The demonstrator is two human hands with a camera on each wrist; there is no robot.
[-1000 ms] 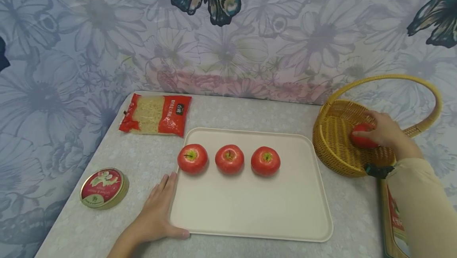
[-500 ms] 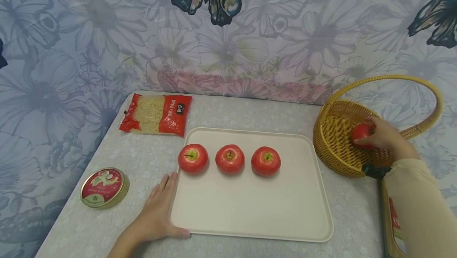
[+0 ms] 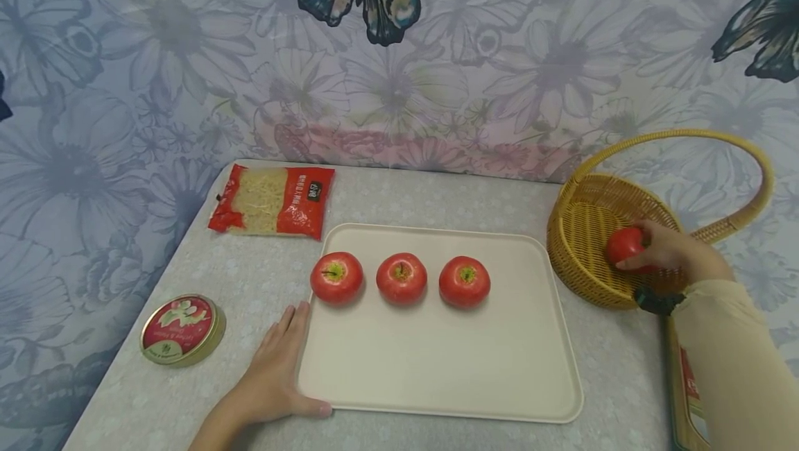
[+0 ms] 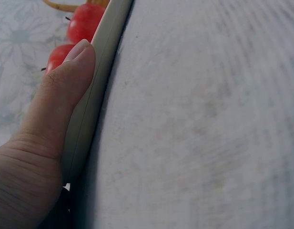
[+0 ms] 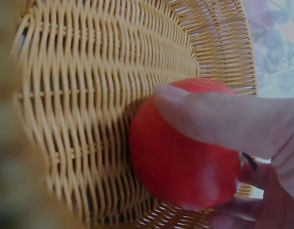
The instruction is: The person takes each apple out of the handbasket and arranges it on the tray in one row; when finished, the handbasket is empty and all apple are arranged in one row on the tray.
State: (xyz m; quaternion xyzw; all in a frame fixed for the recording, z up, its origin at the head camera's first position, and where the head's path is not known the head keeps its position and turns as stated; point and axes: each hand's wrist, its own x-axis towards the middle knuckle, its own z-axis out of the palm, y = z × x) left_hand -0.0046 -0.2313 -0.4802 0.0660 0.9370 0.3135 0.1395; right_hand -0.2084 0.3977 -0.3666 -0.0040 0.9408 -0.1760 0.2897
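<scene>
Inside the yellow wicker basket point(image 3: 571, 277) at the right, my right hand point(image 3: 671, 253) grips a red apple point(image 3: 624, 246). In the right wrist view the thumb lies across that apple point(image 5: 185, 157), with the other fingers curled round its far side, close to the woven bottom. My left hand point(image 3: 271, 375) lies spread at the near left corner of a cream tray point(image 3: 437, 368), thumb along its front edge and fingers along its left side. Three red apples stand in a row on the tray: a left apple point(image 3: 337, 279), a middle apple point(image 3: 401, 279) and a right apple point(image 3: 465, 282).
A red packet of dry noodles point(image 3: 275, 201) lies behind the tray at the left. A round tin point(image 3: 182, 329) sits left of my left hand. The basket's tall handle point(image 3: 677, 134) arches over its opening. A box point(image 3: 689, 395) shows partly under my right sleeve.
In the basket, the apple in my right hand has shifted slightly left and down in the head view. My left hand, the tray and its apples have stayed in place.
</scene>
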